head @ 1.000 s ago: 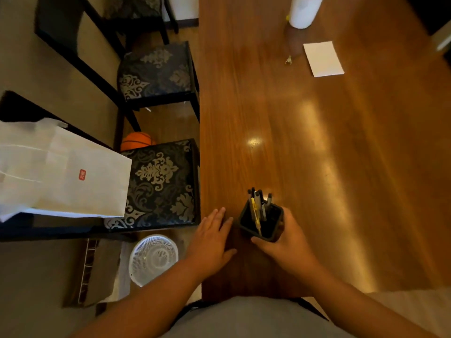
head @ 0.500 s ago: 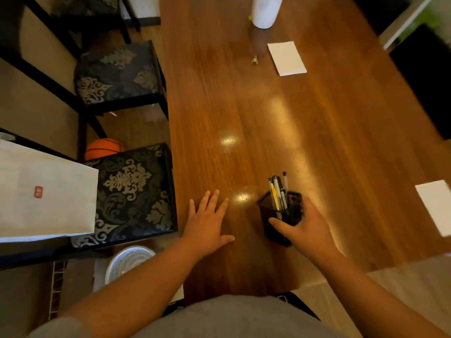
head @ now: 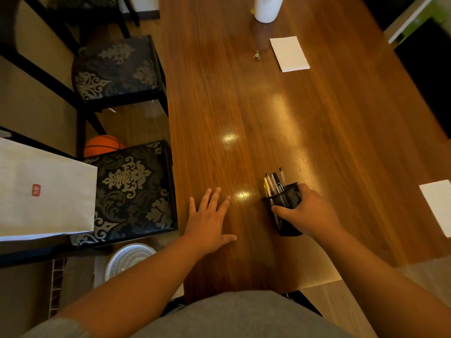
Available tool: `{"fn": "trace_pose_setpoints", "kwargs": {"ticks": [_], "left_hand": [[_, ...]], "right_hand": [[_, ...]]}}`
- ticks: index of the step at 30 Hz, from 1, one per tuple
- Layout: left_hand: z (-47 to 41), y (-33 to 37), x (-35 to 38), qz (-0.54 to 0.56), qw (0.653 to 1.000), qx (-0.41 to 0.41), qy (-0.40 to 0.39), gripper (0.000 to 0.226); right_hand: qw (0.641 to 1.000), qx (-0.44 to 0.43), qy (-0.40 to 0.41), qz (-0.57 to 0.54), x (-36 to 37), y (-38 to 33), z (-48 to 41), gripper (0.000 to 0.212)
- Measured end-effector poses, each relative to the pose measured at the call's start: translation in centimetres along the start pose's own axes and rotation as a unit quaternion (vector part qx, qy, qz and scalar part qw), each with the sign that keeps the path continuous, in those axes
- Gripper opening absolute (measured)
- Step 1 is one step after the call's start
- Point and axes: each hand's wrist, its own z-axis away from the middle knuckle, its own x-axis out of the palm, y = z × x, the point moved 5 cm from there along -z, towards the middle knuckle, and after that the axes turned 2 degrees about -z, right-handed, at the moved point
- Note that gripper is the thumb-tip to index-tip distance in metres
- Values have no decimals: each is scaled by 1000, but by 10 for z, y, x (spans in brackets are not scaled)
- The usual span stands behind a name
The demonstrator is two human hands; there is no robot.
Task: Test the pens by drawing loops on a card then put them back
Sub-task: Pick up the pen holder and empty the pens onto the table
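Wood table [head: 317,123], R hand [head: 310,215] gripping mesh pen cup [head: 284,211], L hand [head: 210,223] flat beside it, fingers spread

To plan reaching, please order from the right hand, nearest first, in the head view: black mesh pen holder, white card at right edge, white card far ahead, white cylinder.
1. Black mesh pen holder, in the right hand.
2. Right-edge white card, to its right.
3. Far white card, ahead.
4. White cylinder, far end.
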Motion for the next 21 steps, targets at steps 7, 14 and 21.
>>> {"fn": "trace_pose_setpoints", "kwargs": {"ticks": [7,14,21], "left_hand": [[0,0,-2,6,1000,5,6,109],[2,1,-3,2,1000,-1,-4,108],[2,2,-5,2,1000,1,-9,107]], "right_hand": [[999,30,-23,24,1,0,-11,86],[996,31,-20,87,-7,-12,-24,101],[988,33,-2,148,-16,-19,-30,89]]}}
